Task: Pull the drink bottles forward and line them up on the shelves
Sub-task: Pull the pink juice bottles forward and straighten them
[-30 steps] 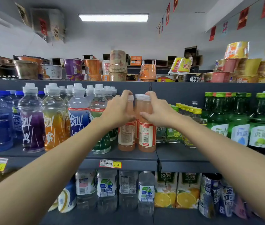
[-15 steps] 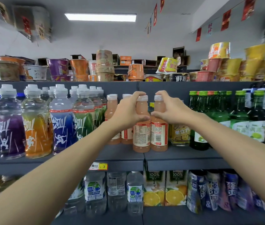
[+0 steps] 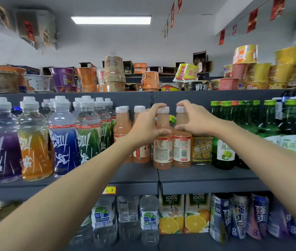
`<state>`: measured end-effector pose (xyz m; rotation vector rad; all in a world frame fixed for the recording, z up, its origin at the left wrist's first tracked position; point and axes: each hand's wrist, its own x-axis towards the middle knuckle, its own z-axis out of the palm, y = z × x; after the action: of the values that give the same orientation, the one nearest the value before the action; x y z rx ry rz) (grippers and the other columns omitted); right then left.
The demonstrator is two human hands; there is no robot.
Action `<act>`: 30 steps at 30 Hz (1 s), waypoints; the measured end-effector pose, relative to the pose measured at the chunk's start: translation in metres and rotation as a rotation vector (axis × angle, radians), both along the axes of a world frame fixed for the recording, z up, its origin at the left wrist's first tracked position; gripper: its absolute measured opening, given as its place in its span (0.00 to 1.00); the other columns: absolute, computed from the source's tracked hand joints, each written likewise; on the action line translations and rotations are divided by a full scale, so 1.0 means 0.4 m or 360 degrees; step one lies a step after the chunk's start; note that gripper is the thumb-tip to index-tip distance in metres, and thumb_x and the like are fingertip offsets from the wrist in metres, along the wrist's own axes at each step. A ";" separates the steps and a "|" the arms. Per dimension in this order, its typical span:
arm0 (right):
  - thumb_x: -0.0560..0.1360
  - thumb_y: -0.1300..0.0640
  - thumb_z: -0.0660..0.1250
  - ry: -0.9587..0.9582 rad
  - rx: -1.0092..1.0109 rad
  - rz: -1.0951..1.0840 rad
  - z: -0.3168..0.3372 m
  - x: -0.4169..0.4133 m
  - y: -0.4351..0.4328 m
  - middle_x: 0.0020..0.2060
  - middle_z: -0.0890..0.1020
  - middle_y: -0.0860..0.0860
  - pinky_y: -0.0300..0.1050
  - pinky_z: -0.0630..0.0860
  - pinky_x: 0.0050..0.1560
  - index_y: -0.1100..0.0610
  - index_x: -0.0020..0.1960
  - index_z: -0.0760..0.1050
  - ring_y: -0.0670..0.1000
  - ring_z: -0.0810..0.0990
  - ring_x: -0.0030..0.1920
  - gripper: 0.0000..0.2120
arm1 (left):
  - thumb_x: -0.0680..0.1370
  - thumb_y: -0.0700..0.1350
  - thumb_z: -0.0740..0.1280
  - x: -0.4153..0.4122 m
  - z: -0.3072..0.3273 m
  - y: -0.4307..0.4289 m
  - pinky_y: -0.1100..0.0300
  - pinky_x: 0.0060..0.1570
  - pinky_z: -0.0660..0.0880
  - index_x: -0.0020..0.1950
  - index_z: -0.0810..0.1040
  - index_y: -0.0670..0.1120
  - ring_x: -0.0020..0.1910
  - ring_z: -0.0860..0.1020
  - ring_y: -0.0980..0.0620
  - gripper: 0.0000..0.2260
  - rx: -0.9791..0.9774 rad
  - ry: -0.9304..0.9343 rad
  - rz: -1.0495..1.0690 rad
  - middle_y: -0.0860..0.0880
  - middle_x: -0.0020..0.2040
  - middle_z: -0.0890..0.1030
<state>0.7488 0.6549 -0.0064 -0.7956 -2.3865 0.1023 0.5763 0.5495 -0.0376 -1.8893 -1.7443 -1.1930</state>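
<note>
Two peach-coloured juice bottles with white caps stand side by side at the middle of the grey shelf (image 3: 205, 180). My left hand (image 3: 147, 126) grips the left bottle (image 3: 162, 153) round its neck and shoulder. My right hand (image 3: 195, 120) grips the right bottle (image 3: 182, 151) the same way, fingers over the cap and thumb below the shoulder. Two more bottles of the same juice (image 3: 122, 127) stand further back to the left, partly hidden by my left wrist.
Sports drink bottles (image 3: 34, 142) fill the shelf's left side. Green glass bottles (image 3: 223, 147) and a yellow-labelled bottle (image 3: 202, 149) stand to the right. Noodle cups (image 3: 114, 73) crowd the top shelf. Water bottles (image 3: 149, 218), orange juice cartons (image 3: 183, 214) and cans (image 3: 238, 218) sit below.
Both hands have carried the two juice bottles rightward along the shelf, past the divider seam. Two more juice bottles behind them have come into view at the left.
</note>
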 end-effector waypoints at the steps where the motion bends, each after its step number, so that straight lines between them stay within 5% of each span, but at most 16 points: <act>1: 0.72 0.48 0.77 -0.0009 0.0039 -0.0040 0.002 -0.003 -0.007 0.70 0.71 0.56 0.52 0.73 0.62 0.50 0.77 0.60 0.58 0.73 0.67 0.40 | 0.68 0.53 0.80 -0.002 -0.002 0.001 0.50 0.57 0.78 0.74 0.64 0.56 0.55 0.78 0.51 0.39 -0.0010 -0.0003 0.0000 0.47 0.61 0.79; 4: 0.74 0.51 0.73 0.0074 0.0285 -0.0121 0.004 -0.024 -0.038 0.72 0.68 0.57 0.57 0.67 0.71 0.52 0.76 0.63 0.59 0.67 0.72 0.35 | 0.69 0.53 0.79 -0.010 -0.005 -0.003 0.46 0.60 0.76 0.78 0.59 0.53 0.58 0.77 0.48 0.42 -0.0075 0.0017 -0.0011 0.45 0.65 0.76; 7: 0.74 0.57 0.68 0.0252 0.0480 -0.0022 0.003 -0.057 -0.069 0.69 0.70 0.55 0.54 0.66 0.69 0.53 0.73 0.68 0.56 0.67 0.70 0.27 | 0.72 0.57 0.75 -0.034 0.001 -0.027 0.49 0.67 0.72 0.80 0.53 0.48 0.67 0.72 0.46 0.45 -0.0099 -0.0020 0.0050 0.43 0.72 0.69; 14: 0.79 0.53 0.61 0.0278 0.0736 0.0043 0.007 -0.145 -0.094 0.64 0.74 0.53 0.53 0.68 0.66 0.54 0.69 0.73 0.55 0.69 0.66 0.19 | 0.78 0.46 0.68 -0.163 0.068 -0.106 0.51 0.64 0.69 0.71 0.70 0.44 0.64 0.69 0.45 0.22 0.0153 0.0663 0.0601 0.44 0.65 0.71; 20: 0.81 0.46 0.57 -0.0123 0.1016 -0.0038 0.030 -0.251 -0.123 0.64 0.79 0.54 0.54 0.68 0.66 0.54 0.70 0.73 0.56 0.75 0.65 0.22 | 0.76 0.64 0.67 -0.200 0.109 -0.084 0.44 0.66 0.67 0.66 0.71 0.42 0.63 0.76 0.41 0.30 -0.0274 0.1059 0.1180 0.42 0.62 0.78; 23: 0.82 0.44 0.53 -0.0250 0.0936 -0.0117 0.039 -0.288 -0.122 0.64 0.80 0.55 0.54 0.68 0.65 0.54 0.71 0.72 0.57 0.77 0.63 0.23 | 0.78 0.63 0.65 -0.203 0.122 -0.071 0.44 0.60 0.70 0.61 0.76 0.45 0.56 0.79 0.44 0.24 -0.0392 0.1034 0.1188 0.45 0.56 0.80; 27: 0.83 0.41 0.52 -0.0360 0.1025 -0.0216 0.052 -0.308 -0.115 0.59 0.81 0.55 0.54 0.70 0.60 0.54 0.66 0.76 0.57 0.79 0.60 0.23 | 0.79 0.54 0.69 -0.204 0.142 -0.067 0.54 0.40 0.72 0.54 0.79 0.44 0.42 0.76 0.47 0.13 -0.0437 0.0858 0.1013 0.44 0.51 0.81; 30: 0.83 0.37 0.53 -0.0432 0.0937 -0.0247 0.066 -0.325 -0.110 0.53 0.84 0.54 0.53 0.71 0.56 0.55 0.59 0.77 0.56 0.81 0.54 0.25 | 0.78 0.51 0.71 -0.201 0.153 -0.066 0.54 0.38 0.72 0.51 0.79 0.43 0.40 0.73 0.47 0.11 -0.0428 0.0794 0.1029 0.44 0.49 0.81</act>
<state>0.6187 0.6108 0.0198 -0.7299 -2.3882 -0.7790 0.4958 0.5230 0.0235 -1.3825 -2.0304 -0.2399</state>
